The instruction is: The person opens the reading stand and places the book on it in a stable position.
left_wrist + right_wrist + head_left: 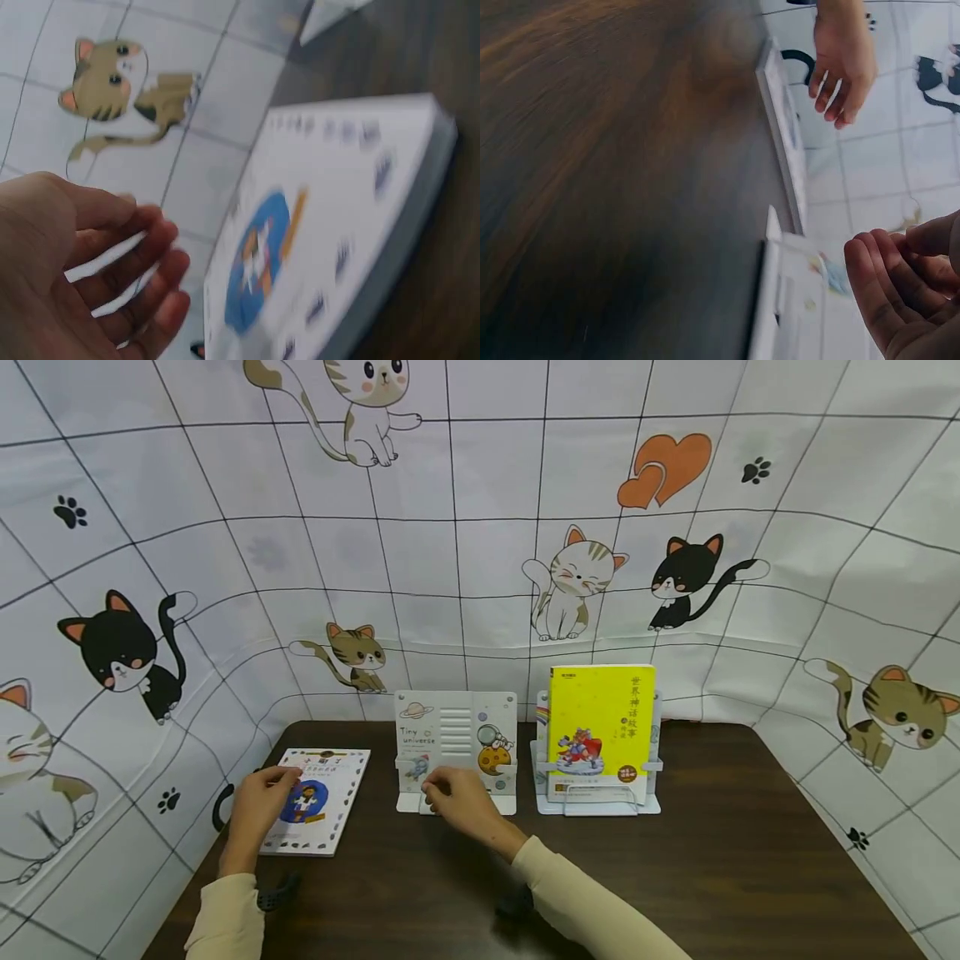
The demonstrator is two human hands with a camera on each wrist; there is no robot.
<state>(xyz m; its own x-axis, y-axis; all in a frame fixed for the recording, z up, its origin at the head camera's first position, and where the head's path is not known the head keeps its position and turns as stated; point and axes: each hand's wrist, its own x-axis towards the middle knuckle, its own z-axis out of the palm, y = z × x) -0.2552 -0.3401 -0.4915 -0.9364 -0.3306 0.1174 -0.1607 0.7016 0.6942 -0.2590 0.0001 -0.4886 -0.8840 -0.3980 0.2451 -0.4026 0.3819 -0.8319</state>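
In the head view a white book [348, 777] with a blue round picture lies flat at the table's left. My left hand [260, 806] hovers over its left side; the left wrist view shows bent, relaxed fingers [127, 262] apart from the cover. A white bookstand [420, 718] printed "Tiny universe" stands upright at the back middle, with no book on it. In front of its lower part is my right hand [465, 800], fingers loosely bent. Nothing shows between those fingers [885, 289] in the right wrist view; whether they touch the stand, I cannot tell.
To the right, a second white bookstand [543, 802] holds a yellow book [600, 710] upright behind a clear front holder. The dark wooden table [735, 852] backs onto a white curtain [487, 560] with cats and grid lines. A black curved object [221, 807] shows by the left hand.
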